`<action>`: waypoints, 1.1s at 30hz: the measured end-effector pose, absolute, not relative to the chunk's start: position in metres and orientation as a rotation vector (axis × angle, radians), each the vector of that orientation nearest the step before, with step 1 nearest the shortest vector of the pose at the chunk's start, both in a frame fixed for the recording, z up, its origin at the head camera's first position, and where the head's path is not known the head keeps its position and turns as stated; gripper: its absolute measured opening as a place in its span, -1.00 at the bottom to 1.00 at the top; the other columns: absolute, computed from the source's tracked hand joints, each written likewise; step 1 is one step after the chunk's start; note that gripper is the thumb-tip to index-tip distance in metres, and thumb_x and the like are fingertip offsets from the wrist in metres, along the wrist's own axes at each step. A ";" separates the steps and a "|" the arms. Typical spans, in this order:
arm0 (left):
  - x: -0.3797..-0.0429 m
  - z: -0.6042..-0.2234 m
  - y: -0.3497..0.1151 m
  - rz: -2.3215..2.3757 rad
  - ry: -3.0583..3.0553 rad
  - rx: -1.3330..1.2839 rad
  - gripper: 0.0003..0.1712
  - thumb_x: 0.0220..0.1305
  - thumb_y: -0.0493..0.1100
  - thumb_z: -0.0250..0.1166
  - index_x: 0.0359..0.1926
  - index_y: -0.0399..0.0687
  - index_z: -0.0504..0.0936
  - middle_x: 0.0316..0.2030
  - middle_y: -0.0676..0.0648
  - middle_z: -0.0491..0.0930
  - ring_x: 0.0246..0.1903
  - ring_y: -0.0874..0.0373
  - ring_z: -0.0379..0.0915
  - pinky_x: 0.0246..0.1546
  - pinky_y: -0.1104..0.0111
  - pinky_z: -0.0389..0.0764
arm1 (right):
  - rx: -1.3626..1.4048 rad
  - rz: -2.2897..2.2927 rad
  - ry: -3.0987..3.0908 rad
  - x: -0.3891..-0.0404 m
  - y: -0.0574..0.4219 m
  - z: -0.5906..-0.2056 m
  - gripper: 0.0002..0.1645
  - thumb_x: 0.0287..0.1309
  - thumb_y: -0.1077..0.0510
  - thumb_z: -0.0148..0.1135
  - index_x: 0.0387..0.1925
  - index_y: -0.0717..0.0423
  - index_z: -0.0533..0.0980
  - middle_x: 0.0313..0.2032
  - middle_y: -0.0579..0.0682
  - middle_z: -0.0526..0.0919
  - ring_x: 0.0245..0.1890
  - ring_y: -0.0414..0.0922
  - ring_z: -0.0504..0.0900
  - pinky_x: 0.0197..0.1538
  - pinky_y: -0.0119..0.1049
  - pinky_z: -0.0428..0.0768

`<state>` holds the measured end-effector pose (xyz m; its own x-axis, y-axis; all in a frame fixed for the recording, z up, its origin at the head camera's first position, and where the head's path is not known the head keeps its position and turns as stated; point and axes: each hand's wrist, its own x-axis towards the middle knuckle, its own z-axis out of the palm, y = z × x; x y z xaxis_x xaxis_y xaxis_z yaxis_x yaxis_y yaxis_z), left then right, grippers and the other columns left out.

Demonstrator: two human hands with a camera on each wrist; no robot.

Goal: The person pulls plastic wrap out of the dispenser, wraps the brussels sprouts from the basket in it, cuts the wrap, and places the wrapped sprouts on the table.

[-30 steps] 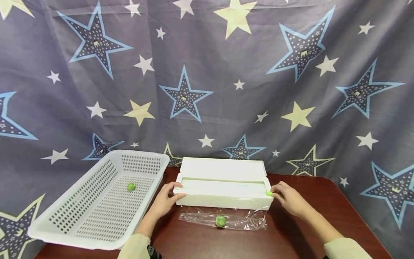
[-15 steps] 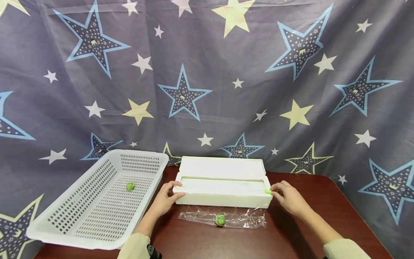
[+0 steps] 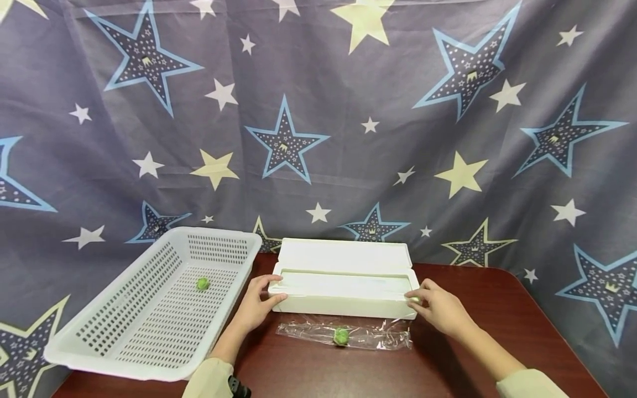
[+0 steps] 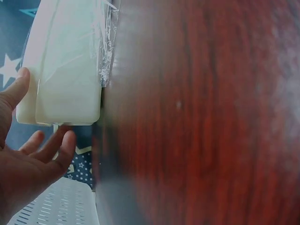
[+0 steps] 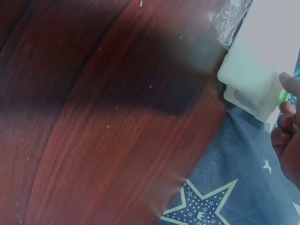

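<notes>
A white cling film dispenser (image 3: 343, 305) lies lengthwise on the table with its lid (image 3: 343, 254) raised at the back. My left hand (image 3: 254, 304) grips its left end, fingers at the top edge and thumb at the front. In the left wrist view that end of the box shows between thumb and fingers. My right hand (image 3: 440, 307) pinches a small green slide cutter (image 5: 284, 97) at the dispenser's right front corner, mostly covered by the fingers. In front of the box a strip of clear cling film (image 3: 368, 338) lies on the table, with a small green ball-shaped vegetable (image 3: 341, 336) on it.
To the left stands a white perforated plastic basket (image 3: 149, 373), with another small green ball-shaped vegetable (image 3: 202, 283) inside. The dark red wooden table (image 3: 318, 376) has a rounded far right corner. Behind it hangs a grey curtain (image 3: 343, 166) printed with stars.
My right hand has shifted slightly left, its fingers closing over the green slide cutter that showed plainly before. My left hand stays at the dispenser's left end.
</notes>
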<state>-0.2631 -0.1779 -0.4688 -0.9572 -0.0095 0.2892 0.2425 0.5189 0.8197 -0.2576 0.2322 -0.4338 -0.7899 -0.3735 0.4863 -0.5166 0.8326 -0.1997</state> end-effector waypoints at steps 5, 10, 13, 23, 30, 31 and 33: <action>-0.261 -0.465 -0.176 -1.350 -2.478 -0.232 -0.74 0.04 -0.15 0.40 -0.18 -0.01 0.63 0.19 -0.29 0.28 0.09 -0.17 0.36 0.00 0.12 0.42 | 0.646 0.451 -2.555 -0.258 0.230 -0.434 -0.84 -0.15 0.20 0.45 -0.43 -0.07 0.67 -0.48 -0.23 0.43 -0.58 -0.39 0.39 -0.54 -0.44 0.37; -0.258 -0.464 -0.174 -1.260 -2.461 -0.239 -0.89 -0.01 -0.18 0.43 -0.39 0.04 0.69 0.11 -0.24 0.41 -0.02 -0.07 0.41 -0.14 0.27 0.43 | 0.614 0.468 -2.579 -0.257 0.227 -0.435 -0.86 -0.12 0.21 0.42 -0.50 -0.08 0.61 -0.50 -0.26 0.40 -0.54 -0.37 0.42 -0.51 -0.43 0.39; -0.256 -0.464 -0.173 -1.192 -2.426 -0.250 -0.90 -0.05 -0.17 0.45 -0.43 0.07 0.70 0.08 -0.21 0.46 -0.02 -0.07 0.37 -0.12 0.25 0.37 | 0.606 0.455 -2.601 -0.257 0.226 -0.435 -0.86 -0.09 0.19 0.40 -0.50 -0.09 0.57 -0.51 -0.25 0.39 -0.53 -0.33 0.45 -0.51 -0.42 0.39; -0.244 -0.462 -0.169 -1.113 -2.341 -0.310 -0.89 -0.04 -0.15 0.46 -0.44 0.14 0.69 -0.22 -0.03 0.45 -0.16 0.03 0.25 -0.12 0.21 0.26 | 0.637 0.423 -2.638 -0.250 0.228 -0.430 -0.86 -0.10 0.16 0.36 -0.52 -0.15 0.53 -0.48 -0.26 0.41 -0.49 -0.31 0.52 -0.48 -0.41 0.42; -0.233 -0.462 -0.165 -1.240 -2.415 -0.322 -0.90 0.02 -0.20 0.41 -0.41 0.08 0.67 -0.38 0.06 0.47 -0.44 0.08 0.36 -0.39 0.41 0.42 | 0.720 0.392 -2.631 -0.240 0.228 -0.428 -0.83 -0.11 0.16 0.38 -0.50 -0.17 0.54 -0.45 -0.29 0.42 -0.49 -0.34 0.50 -0.48 -0.44 0.42; -0.231 -0.462 -0.164 -1.249 -2.425 -0.326 -0.90 0.03 -0.21 0.41 -0.41 0.09 0.66 -0.38 0.07 0.47 -0.43 0.09 0.37 -0.38 0.43 0.42 | 0.726 0.391 -2.630 -0.239 0.228 -0.428 -0.83 -0.11 0.16 0.38 -0.51 -0.18 0.54 -0.45 -0.29 0.42 -0.49 -0.35 0.49 -0.48 -0.44 0.41; -0.227 -0.462 -0.164 -1.248 -2.444 -0.335 -0.88 0.01 -0.21 0.41 -0.42 0.11 0.65 -0.39 0.09 0.48 -0.43 0.13 0.37 -0.38 0.44 0.42 | 0.735 0.386 -2.631 -0.237 0.229 -0.428 -0.82 -0.11 0.16 0.38 -0.51 -0.20 0.53 -0.44 -0.30 0.42 -0.52 -0.36 0.46 -0.49 -0.43 0.40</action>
<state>-0.2265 -0.1641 -0.4624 -0.9015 0.0410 0.4309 0.3730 0.5786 0.7253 -0.2368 0.2289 -0.4283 -0.7911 -0.4373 0.4277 -0.5418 0.8256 -0.1580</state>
